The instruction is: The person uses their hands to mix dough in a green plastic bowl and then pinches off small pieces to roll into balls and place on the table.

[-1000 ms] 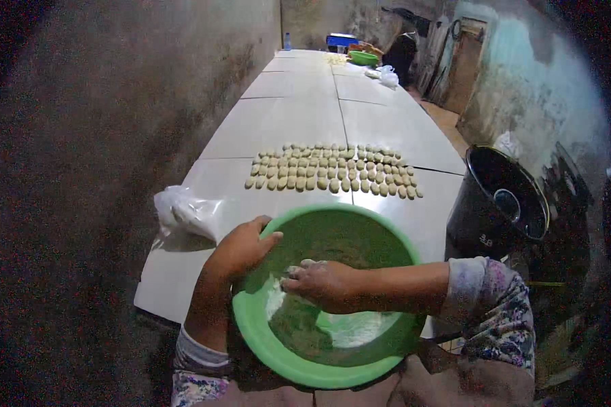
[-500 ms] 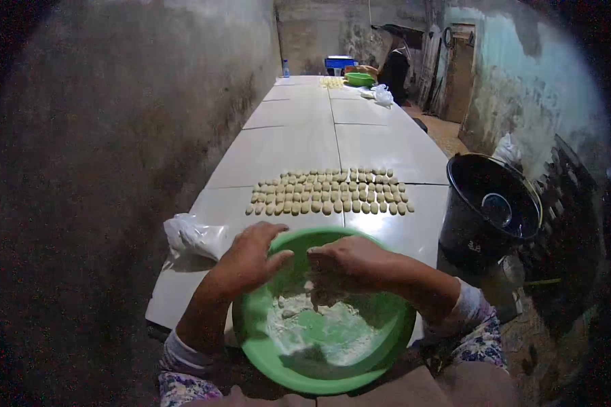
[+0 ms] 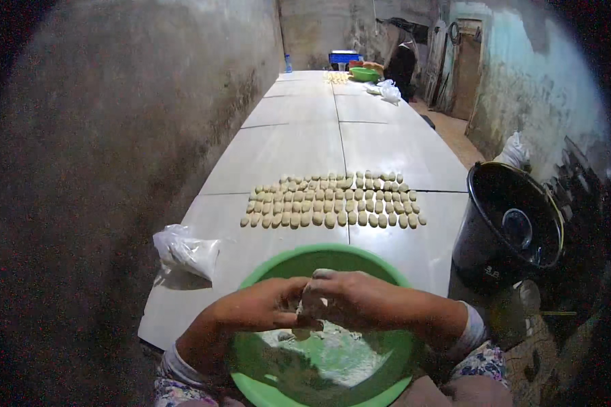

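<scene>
Both my hands meet above a large green basin [image 3: 288, 261] with white flour [image 3: 349, 356] spread over its bottom. My left hand [image 3: 265, 306] has its fingers bent in against the right one. My right hand [image 3: 346, 298] is closed, its knuckles uppermost and its fingers dusted with flour. Whatever lies between them is mostly hidden by the fingers. A small pale lump [image 3: 285, 334] shows in the basin just under the left hand. Beyond the basin, several rows of small oval dough pieces [image 3: 329, 218] lie on the white tiled table [image 3: 278, 149].
A clear plastic bag of white powder [image 3: 187, 251] lies left of the basin. At the right stands a black bucket [image 3: 482, 230] with a clear round container inside. Far down the table are another green basin [image 3: 365, 74], a blue crate [image 3: 343, 58], white bags [image 3: 389, 91] and a person [image 3: 404, 64].
My hands have come together and lower over the basin; they were apart before. The view has shifted slightly, so the basin sits lower in it.
</scene>
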Available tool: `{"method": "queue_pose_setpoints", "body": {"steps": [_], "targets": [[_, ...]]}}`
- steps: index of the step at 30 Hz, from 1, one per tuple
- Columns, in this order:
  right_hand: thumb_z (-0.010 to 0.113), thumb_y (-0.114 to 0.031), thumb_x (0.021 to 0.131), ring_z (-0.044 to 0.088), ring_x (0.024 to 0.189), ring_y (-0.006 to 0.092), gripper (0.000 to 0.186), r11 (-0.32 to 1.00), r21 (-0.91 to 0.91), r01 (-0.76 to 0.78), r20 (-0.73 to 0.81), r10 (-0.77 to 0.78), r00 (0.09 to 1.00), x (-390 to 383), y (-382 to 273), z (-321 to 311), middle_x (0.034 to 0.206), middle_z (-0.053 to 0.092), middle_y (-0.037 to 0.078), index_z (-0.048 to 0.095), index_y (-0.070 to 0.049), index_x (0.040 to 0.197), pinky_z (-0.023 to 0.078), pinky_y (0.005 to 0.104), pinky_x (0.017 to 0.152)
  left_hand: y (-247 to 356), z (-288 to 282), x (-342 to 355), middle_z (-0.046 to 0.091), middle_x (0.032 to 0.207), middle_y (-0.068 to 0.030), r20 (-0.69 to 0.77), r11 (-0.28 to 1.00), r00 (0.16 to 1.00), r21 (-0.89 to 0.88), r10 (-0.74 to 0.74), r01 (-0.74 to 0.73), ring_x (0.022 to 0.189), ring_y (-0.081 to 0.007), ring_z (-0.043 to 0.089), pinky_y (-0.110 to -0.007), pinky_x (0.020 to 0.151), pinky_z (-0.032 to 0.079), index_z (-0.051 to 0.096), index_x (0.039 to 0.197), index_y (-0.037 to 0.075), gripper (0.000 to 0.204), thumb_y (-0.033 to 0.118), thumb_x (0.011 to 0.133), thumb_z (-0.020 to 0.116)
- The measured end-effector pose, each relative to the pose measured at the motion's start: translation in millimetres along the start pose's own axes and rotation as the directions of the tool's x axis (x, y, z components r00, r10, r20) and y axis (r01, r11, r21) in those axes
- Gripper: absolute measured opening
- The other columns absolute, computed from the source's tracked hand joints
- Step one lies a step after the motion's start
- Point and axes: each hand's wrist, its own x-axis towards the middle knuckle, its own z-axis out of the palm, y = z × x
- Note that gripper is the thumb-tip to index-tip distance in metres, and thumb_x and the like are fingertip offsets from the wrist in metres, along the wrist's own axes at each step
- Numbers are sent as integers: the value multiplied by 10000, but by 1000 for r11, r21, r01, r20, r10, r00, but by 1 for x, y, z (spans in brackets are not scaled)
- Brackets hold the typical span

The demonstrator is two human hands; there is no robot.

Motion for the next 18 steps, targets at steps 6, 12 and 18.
{"method": "queue_pose_setpoints", "body": {"steps": [6, 12, 18], "targets": [[520, -211, 851, 619, 788, 340, 190, 996, -88, 21, -159, -35, 987, 3, -11, -9, 784, 594, 176, 607, -42, 859, 482, 443, 674, 0, 5, -11, 646, 904, -70, -193, 992, 973, -52, -126, 118, 727, -104, 583, -263, 660, 487, 549, 1120, 16, 301, 191, 875, 564], [625, -63, 789, 599, 767, 253, 150, 879, 473, -57, -172, 155, 973, -2, -11, -7, 842, 595, 144, 559, -21, 917, 476, 336, 694, 9, 13, -19, 644, 796, -69, -320, 995, 942, -1, -97, 103, 681, -112, 581, -267, 633, 482, 583, 1090, 13, 325, 246, 865, 555], [606, -33, 795, 554, 681, 182, 91, 962, 206, -181, -105, 206, 973, 2, -9, -7, 744, 586, 122, 545, -6, 857, 458, 335, 632, 12, 13, -26, 646, 845, -128, -320, 975, 941, 151, -109, 164, 725, -174, 630, -307, 666, 501, 587, 1066, 14, 345, 276, 846, 545]]}}
